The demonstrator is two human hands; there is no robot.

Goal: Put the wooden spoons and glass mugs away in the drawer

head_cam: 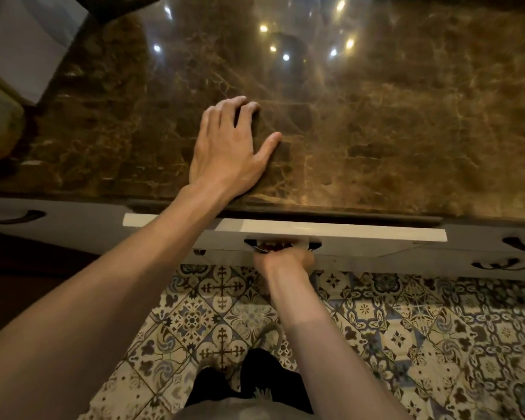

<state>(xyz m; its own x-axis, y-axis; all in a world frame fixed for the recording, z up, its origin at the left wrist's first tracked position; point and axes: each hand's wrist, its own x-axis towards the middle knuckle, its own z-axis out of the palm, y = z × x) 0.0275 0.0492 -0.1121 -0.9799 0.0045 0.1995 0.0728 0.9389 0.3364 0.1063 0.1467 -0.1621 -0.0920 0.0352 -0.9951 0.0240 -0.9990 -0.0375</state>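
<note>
Marble counter [406,131] glossy, L hand [228,147] flat; R hand [285,261] grips drawer handle [315,245].

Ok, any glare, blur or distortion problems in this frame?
Head view: ceiling-light reflections glare off the glossy marble countertop; the wide lens bows its front edge; the left hand is sharp; the right hand gripping the drawer handle is dim and slightly blurred.

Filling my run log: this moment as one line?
left hand flat on countertop | right hand grips drawer handle | drawer barely open | spoons, mugs not in view
</note>
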